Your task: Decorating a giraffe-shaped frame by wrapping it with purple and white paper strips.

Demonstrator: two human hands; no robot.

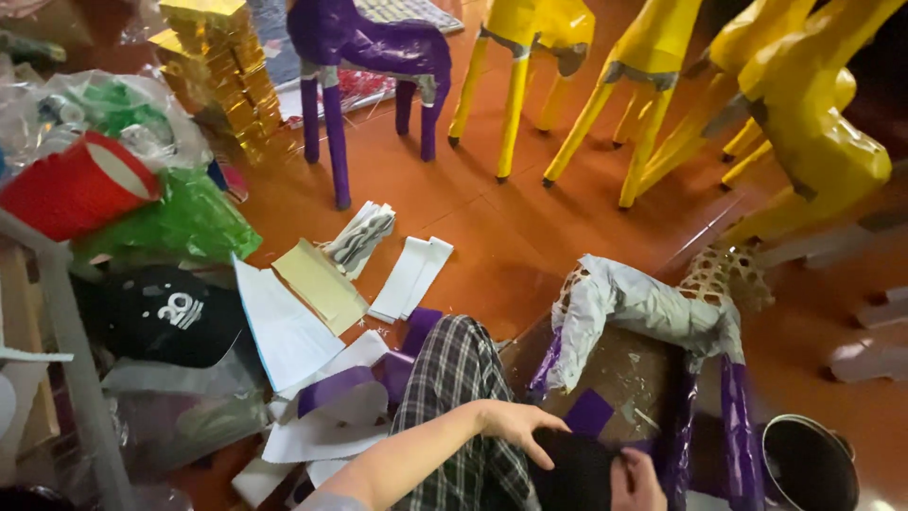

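While the half-covered animal frame is standing on the floor just ahead of us, its long body running left to right, we are resting our left hand, fingers loosely spread and empty, on a dark bundle; our right hand, nearer the purple leg, is touching it too, grip hidden.

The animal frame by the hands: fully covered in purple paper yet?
Partly covered. The animal frame shows purple paper on its legs, grey-white paper over its back, and bare woven lattice at the neck.
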